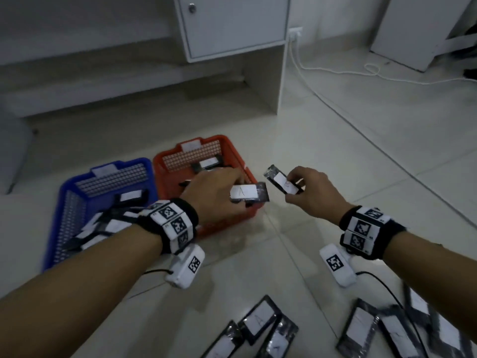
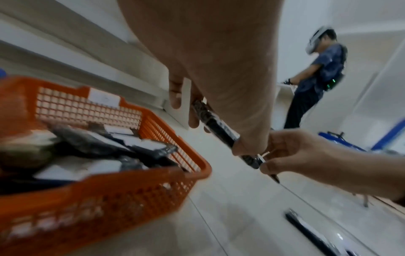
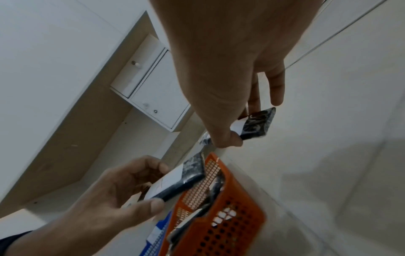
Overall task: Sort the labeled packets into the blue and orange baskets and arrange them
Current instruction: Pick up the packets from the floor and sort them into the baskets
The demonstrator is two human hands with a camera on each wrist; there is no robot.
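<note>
Two packets are up in the air here: the packet marked A (image 1: 249,193) sits in the left hand (image 1: 215,195), pinched between thumb and curled fingers, label up, hovering right over the near right corner of the orange basket (image 1: 233,151). Just beside it, not touching in the head view, the second packet (image 1: 282,183) is tilted, gripped at its near end by the right hand (image 1: 313,192), fingers curled round the edge; its label carries a mark too blurred to read. That packet hangs over the bare floor (image 1: 335,140) just right of the orange basket. The left wrist view shows the left hand's packet edge-on, with the right hand's fingertips close up against its end. The right wrist view shows the thumb pressed on the white label of the right hand's packet. Inside the orange basket lie several dark packets with white labels, loosely overlapped. Touching its left side stands the blue basket (image 1: 64,202), also holding a heap of labeled packets, partly hidden behind the left forearm. Nearer the person, loose packets (image 1: 260,321) lie scattered on the floor below both wrists, some overlapping. Beyond the baskets stands a white cabinet (image 1: 232,24), with a white cable (image 1: 335,71) trailing across the tiles.
</note>
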